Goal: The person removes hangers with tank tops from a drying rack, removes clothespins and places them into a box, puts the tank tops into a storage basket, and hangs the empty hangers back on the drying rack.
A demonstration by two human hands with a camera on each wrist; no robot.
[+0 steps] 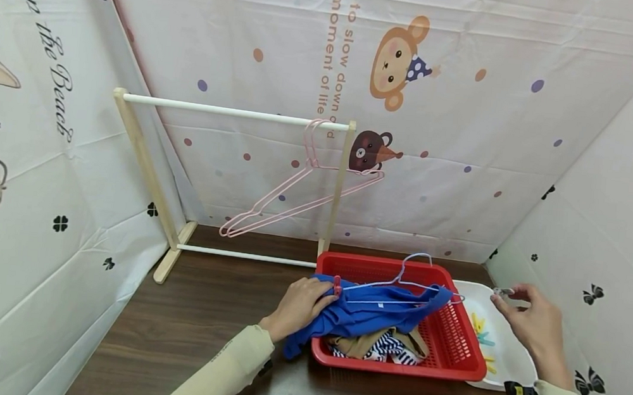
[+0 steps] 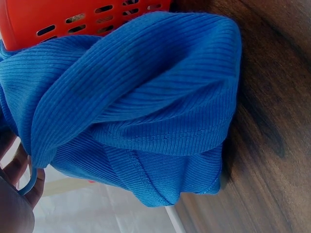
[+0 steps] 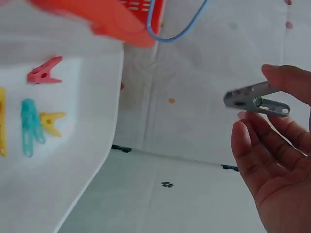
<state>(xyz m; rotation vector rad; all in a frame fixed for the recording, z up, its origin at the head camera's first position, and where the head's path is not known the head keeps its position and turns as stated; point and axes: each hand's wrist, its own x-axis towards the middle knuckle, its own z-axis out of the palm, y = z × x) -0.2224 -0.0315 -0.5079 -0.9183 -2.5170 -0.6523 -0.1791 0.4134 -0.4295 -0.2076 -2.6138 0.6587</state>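
A ribbed blue garment [image 1: 376, 314] lies over the red basket [image 1: 397, 367], part of it hanging past the left side. A light-blue hanger [image 1: 400, 275] runs along the garment, its hook pointing up. My left hand [image 1: 296, 305] holds the garment at the hanger's left end, where a red clothespin [image 1: 337, 285] sits. In the left wrist view the fingers curl by the hanger's end loop [image 2: 30, 183]. Over the white tray [image 1: 512, 362], my right hand [image 1: 536, 323] pinches a grey clothespin [image 3: 255, 99] between thumb and fingers.
Tan and striped clothes [image 1: 388, 347] lie in the basket under the garment. Yellow, teal and red clothespins [image 3: 44, 74] lie in the tray. Behind, a wooden rack with a white rail [image 1: 222, 110] carries pink hangers [image 1: 270, 199]. Printed cloth walls [image 1: 473, 111] stand around the table.
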